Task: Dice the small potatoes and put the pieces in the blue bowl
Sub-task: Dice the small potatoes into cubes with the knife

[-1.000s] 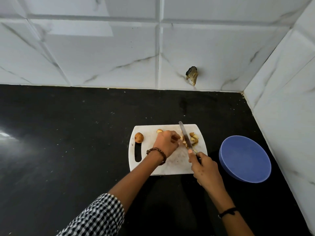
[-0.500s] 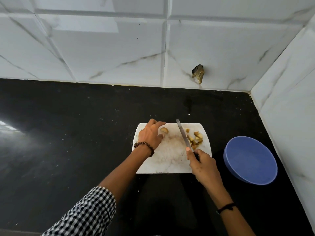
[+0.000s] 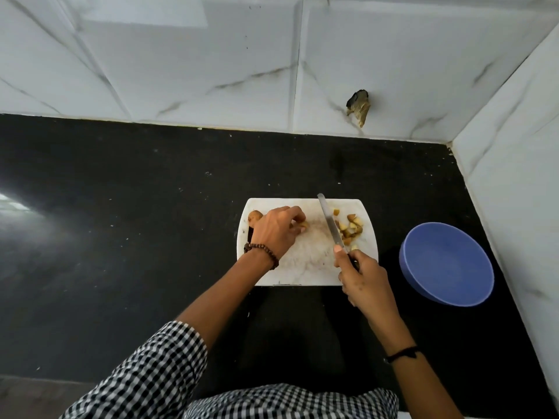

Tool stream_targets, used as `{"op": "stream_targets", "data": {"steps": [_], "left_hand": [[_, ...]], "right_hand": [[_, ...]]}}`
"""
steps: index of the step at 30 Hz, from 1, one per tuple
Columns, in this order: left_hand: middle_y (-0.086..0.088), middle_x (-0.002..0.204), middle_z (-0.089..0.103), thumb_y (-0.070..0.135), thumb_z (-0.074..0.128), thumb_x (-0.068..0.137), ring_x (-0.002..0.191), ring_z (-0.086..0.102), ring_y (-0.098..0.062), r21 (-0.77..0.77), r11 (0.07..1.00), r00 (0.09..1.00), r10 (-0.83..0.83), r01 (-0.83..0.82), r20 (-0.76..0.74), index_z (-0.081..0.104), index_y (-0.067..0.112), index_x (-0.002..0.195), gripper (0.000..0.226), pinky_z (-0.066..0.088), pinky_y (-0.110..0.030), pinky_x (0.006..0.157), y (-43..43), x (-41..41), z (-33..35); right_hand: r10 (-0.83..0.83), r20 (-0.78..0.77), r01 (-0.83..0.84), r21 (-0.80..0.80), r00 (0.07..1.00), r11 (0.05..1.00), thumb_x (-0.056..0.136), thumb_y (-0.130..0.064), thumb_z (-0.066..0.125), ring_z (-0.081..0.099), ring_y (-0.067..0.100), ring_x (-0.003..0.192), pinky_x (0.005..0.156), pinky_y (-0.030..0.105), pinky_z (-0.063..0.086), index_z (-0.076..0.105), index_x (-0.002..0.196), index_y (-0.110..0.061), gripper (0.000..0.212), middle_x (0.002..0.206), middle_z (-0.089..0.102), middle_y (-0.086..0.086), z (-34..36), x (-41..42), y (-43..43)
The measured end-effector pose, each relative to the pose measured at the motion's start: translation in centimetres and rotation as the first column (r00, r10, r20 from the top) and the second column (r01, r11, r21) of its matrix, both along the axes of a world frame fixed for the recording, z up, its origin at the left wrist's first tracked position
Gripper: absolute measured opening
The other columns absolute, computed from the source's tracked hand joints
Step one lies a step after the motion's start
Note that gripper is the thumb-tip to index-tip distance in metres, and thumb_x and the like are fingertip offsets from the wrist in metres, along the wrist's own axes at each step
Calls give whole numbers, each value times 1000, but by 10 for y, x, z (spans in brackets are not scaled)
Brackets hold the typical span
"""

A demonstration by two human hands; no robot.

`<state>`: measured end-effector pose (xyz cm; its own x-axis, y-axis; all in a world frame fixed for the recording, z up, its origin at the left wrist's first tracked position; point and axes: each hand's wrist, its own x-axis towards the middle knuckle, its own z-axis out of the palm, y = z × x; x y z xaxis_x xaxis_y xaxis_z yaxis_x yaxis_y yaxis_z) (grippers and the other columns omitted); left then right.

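Note:
A white cutting board (image 3: 302, 267) lies on the black counter. My left hand (image 3: 276, 231) curls its fingers round a small potato piece (image 3: 303, 225) near the board's middle. A whole small potato (image 3: 254, 216) shows just behind that hand at the board's left end. My right hand (image 3: 363, 275) grips the handle of a knife (image 3: 330, 225); its blade points away from me, between the held piece and a heap of diced potato (image 3: 349, 228) at the board's right. The blue bowl (image 3: 447, 264) stands to the right of the board with nothing visible in it.
White marble-look tiled walls close the counter at the back and on the right, just past the bowl. A dark broken patch (image 3: 359, 107) marks the back wall. The black counter (image 3: 121, 222) stretches wide to the left.
My left hand left the diced heap, went to the board's left half and now grips a potato piece there. The knife stayed beside the heap.

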<state>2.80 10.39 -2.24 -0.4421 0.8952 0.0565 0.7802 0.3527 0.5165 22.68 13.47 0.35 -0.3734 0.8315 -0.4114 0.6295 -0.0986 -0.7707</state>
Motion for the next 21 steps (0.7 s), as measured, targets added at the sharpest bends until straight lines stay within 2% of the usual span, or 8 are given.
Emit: {"op": "stream_targets", "data": {"steps": [2, 4, 8, 11, 16, 21], "left_hand": [[4, 96, 65, 23, 71, 84, 86, 61, -10, 49, 998, 995, -50, 46, 85, 65, 19, 98, 16, 48, -26, 71, -5, 6, -4], [1, 96, 63, 20, 76, 79, 83, 60, -11, 95, 994, 983, -77, 62, 164, 65, 16, 99, 23, 55, -30, 77, -9, 8, -8], [6, 98, 61, 26, 83, 70, 84, 59, -5, 88, 993, 949, -105, 83, 299, 63, 17, 108, 43, 49, -12, 79, -17, 6, -7], [3, 95, 65, 19, 83, 71, 85, 63, -5, 95, 995, 913, -76, 41, 400, 65, 13, 108, 42, 48, -6, 77, -22, 7, -4], [0, 96, 68, 14, 79, 76, 83, 65, -5, 88, 996, 911, -31, -5, 410, 71, 10, 97, 23, 49, -6, 77, -25, 5, -1], [4, 93, 67, 18, 77, 78, 83, 64, -4, 72, 997, 924, -53, 28, 378, 73, 13, 95, 17, 52, -12, 79, -21, 6, 5]], "right_hand": [[-2, 2, 2, -8, 1000, 1000, 97, -59, 49, 58, 12, 62, 61, 32, 47, 65, 89, -23, 41, 72, 63, 3, -3, 0, -5], [1, 9, -1, -18, 1000, 1000, 97, -60, 49, 59, 14, 63, 62, 35, 49, 64, 88, -22, 42, 73, 64, 6, -5, 0, -10], [2, -4, -2, -12, 1000, 1000, 96, -63, 49, 58, 16, 62, 60, 36, 48, 63, 85, -18, 48, 71, 62, 6, -10, 4, -19], [10, -1, -10, 3, 1000, 1000, 96, -64, 49, 57, 16, 60, 58, 35, 47, 62, 84, -16, 50, 69, 62, 6, -10, 4, -22], [55, 35, -57, 56, 998, 997, 99, -61, 45, 62, 17, 63, 60, 36, 50, 62, 88, -16, 50, 73, 65, 9, -6, 0, -26], [126, 116, -140, 126, 985, 982, 103, -55, 40, 61, 13, 68, 57, 24, 40, 59, 92, -16, 45, 74, 61, 1, -3, -7, -30]]}}
